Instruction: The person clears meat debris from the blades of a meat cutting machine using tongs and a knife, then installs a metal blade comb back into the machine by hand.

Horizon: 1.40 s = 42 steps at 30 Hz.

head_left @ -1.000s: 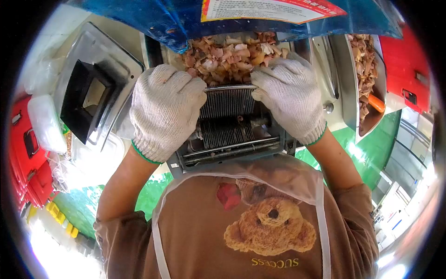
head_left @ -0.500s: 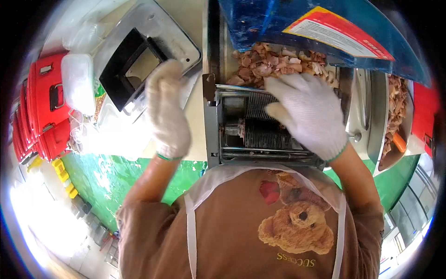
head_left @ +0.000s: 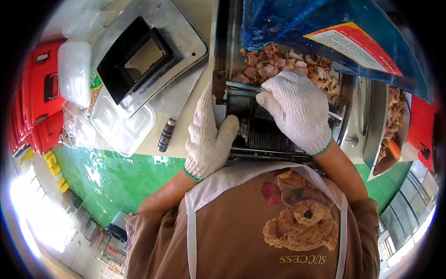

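Observation:
My left hand (head_left: 209, 135), in a white knit glove, lies along the left side of a metal cutting machine (head_left: 272, 135). Its thumb stands apart from its straight fingers, and it holds nothing. My right hand (head_left: 299, 114), gloved alike, is over the machine's closely spaced blades or combs, near the metal bar (head_left: 241, 86). Its fingers are curled together; whatever is in them is hidden under the glove. Just behind the machine lies a heap of sliced meat pieces (head_left: 260, 63). A blue cover with a red and white label (head_left: 355, 49) rises above the heap.
To the left are a black chute on a metal plate (head_left: 125, 88), a dark-handled knife (head_left: 166, 135), clear plastic containers (head_left: 123, 123) and red cases (head_left: 39, 88). On the right stands a metal tray (head_left: 378, 139) with meat and an orange-handled tool (head_left: 394, 149).
My left hand has come down and right, from the air onto the machine's left side. The right hand has curled its fingers. The view has shifted slightly.

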{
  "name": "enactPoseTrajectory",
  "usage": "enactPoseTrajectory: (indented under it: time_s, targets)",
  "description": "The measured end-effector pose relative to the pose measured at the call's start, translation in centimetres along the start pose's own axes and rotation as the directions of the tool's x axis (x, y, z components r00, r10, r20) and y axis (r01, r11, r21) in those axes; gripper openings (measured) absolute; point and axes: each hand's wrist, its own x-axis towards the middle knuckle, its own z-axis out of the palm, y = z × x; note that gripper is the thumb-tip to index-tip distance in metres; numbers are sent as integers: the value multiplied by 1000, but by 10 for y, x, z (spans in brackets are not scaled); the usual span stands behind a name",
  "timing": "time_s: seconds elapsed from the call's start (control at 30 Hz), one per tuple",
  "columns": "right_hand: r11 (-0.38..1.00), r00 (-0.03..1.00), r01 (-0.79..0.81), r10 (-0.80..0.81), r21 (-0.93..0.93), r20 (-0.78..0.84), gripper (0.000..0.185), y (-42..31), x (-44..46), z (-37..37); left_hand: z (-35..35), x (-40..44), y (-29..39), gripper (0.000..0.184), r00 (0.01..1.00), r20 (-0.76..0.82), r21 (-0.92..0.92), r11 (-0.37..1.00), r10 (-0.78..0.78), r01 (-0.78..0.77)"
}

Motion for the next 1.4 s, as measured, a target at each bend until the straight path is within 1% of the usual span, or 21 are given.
enactPoseTrajectory:
  time_s: [0.1, 0.17, 0.23, 0.3, 0.5, 0.57, 0.63, 0.67, 0.73, 0.8, 0.83, 0.87, 0.93, 1.03, 1.07, 1.1, 1.13, 1.2, 1.27, 1.37, 1.4]
  targets:
    - [1000, 1000, -19, 19, -5, 0, 21, 1, 5, 0, 0, 1, 2, 72, 1000, -5, -7, 1000, 2, -2]
    - [1000, 999, -28, 28, -10, -20, 20, 1, 4, 1, 0, -1, 3, 72, 996, 15, -76, 993, -87, 88]
    - [1000, 998, -18, 17, -16, -62, 20, 2, 2, 3, 0, -1, 5, 72, 996, 13, -75, 993, -93, 94]
    - [1000, 1000, -19, 19, -9, -20, 20, -3, -2, -5, -1, 1, 5, 73, 1000, -7, -8, 1000, -26, 26]
    - [997, 996, 75, -74, -35, 40, 21, -10, -3, -15, -4, 4, 17, 74, 985, 51, -213, 961, -168, 175]
    - [991, 994, 109, -108, -72, 17, 21, -7, 1, -13, -4, 3, 8, 77, 999, -53, -83, 996, 12, -16]
    - [987, 985, 130, -118, -91, 122, 23, -7, 2, -15, -2, -1, 5, 81, 981, -150, 25, 993, 121, -119]
    - [984, 977, 141, -122, -104, 174, 24, -7, 4, -16, -3, 1, 5, 79, 951, -160, 177, 955, 266, -237]
    - [967, 972, 232, -225, -107, 75, 27, -4, 5, -10, -8, 11, 10, 76, 835, -105, 447, 776, 540, -445]
    - [964, 970, 241, -236, -116, 59, 35, -5, -4, -7, -6, 16, 19, 69, 811, 46, 597, 635, 584, -491]
    - [944, 949, 289, -261, -159, 176, 44, -5, -4, -13, -3, 18, 22, 66, 789, 121, 652, 551, 602, -520]
    - [958, 959, 255, -232, -134, 164, 48, -5, -9, -12, -1, 20, 22, 58, 791, 128, 682, 527, 598, -508]
    - [979, 964, 197, -186, -43, 187, 56, -4, -15, -15, -4, 24, 22, 60, 772, 200, 676, 485, 603, -554]
    - [987, 976, 151, -139, -57, 170, 58, -1, -27, -9, -8, 20, 25, 58, 766, 262, 684, 448, 587, -576]
    - [958, 991, 38, -73, 284, 112, 51, 3, -24, -26, -8, 21, 26, 58, 760, 274, 682, 439, 589, -586]
    - [933, 989, 89, -43, 350, -139, 42, 13, -24, -37, -8, 21, 26, 57, 759, 280, 681, 435, 588, -589]
    - [948, 954, -85, 166, 307, -248, 33, 20, -28, -54, -8, 22, 29, 57, 758, 289, 678, 435, 585, -593]
    - [876, 818, -144, 367, 460, -443, 29, 47, -42, -74, -9, 25, 36, 56, 760, 315, 672, 432, 569, -602]
    - [769, 732, -173, 518, 616, -441, 28, 63, -60, -75, -9, 26, 35, 55, 737, 321, 678, 399, 595, -617]
    - [759, 740, -446, 611, 474, -281, 30, 59, -87, -64, -5, 28, 39, 55, 716, 343, 724, 315, 608, -614]
    - [759, 744, -383, 591, 527, -311, 21, 65, -93, -50, -4, 28, 44, 55, 722, 361, 739, 292, 591, -608]
